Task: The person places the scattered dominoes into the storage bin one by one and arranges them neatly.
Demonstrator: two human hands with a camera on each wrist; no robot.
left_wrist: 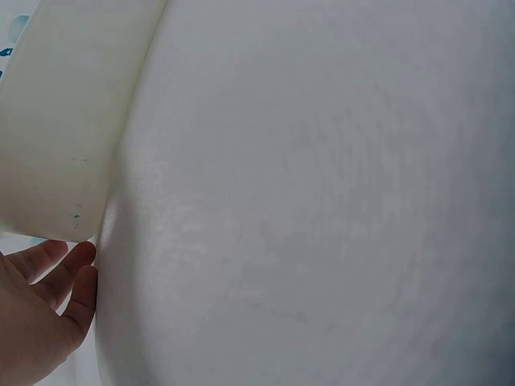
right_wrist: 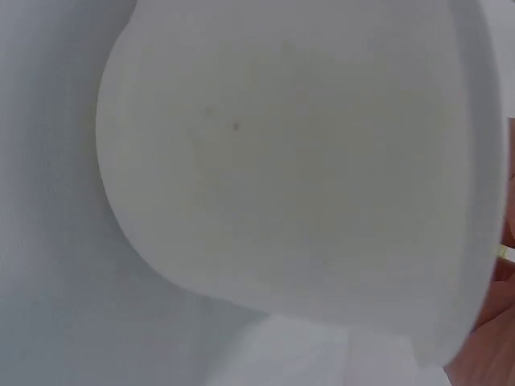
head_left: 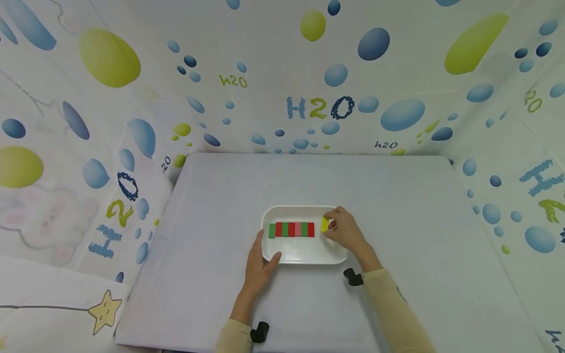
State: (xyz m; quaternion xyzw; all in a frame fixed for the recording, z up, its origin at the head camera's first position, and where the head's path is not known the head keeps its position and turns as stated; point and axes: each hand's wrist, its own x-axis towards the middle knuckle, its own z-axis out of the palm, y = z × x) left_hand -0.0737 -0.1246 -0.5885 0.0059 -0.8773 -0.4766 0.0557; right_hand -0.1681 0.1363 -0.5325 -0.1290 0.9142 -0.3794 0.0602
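A shallow white tray [head_left: 309, 252] with rounded corners sits on the table. Inside it lies a row of several small flat coloured pieces [head_left: 291, 229], red, green and pink, side by side; the leftmost green piece [head_left: 271, 231] sits slightly lower. My right hand [head_left: 346, 230] pinches a yellow piece [head_left: 324, 224] between thumb and fingers at the tray's right part, apart from the row. Whether the yellow piece touches the tray bottom, I cannot tell. My left hand [head_left: 259, 264] holds the tray's near left corner, thumb over the front rim, fingers along the left side.
A white cloth covers the table [head_left: 212, 196]. Walls printed with bubbles and lettering [head_left: 321, 108] enclose its back and sides. A black device [head_left: 353, 277] is at the right wrist and another black device [head_left: 260, 332] at the left.
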